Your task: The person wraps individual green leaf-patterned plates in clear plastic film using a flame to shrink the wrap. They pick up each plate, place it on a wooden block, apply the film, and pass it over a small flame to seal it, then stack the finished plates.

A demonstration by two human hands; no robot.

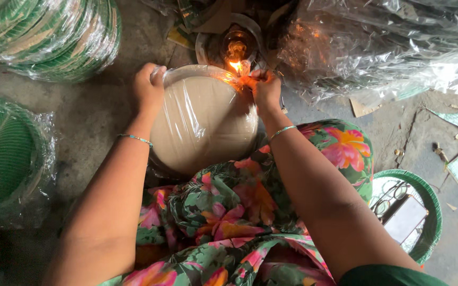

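A round stack of paper plates (202, 122), brown underside up and wrapped in clear plastic, rests on my lap over a floral garment. My left hand (147, 87) grips the stack's left rim. My right hand (265, 87) pinches the gathered plastic at the stack's top right edge, right beside a small flame (235, 66) from an oil lamp (238, 45) standing on a plate just beyond.
Wrapped stacks of green leaf-pattern plates lie at the top left (54, 37) and far left (3, 153). A heap of clear plastic sheeting (377, 47) fills the top right. A green plate (433, 212) holding spectacles and a phone sits on the right. Paper scraps litter the concrete floor.
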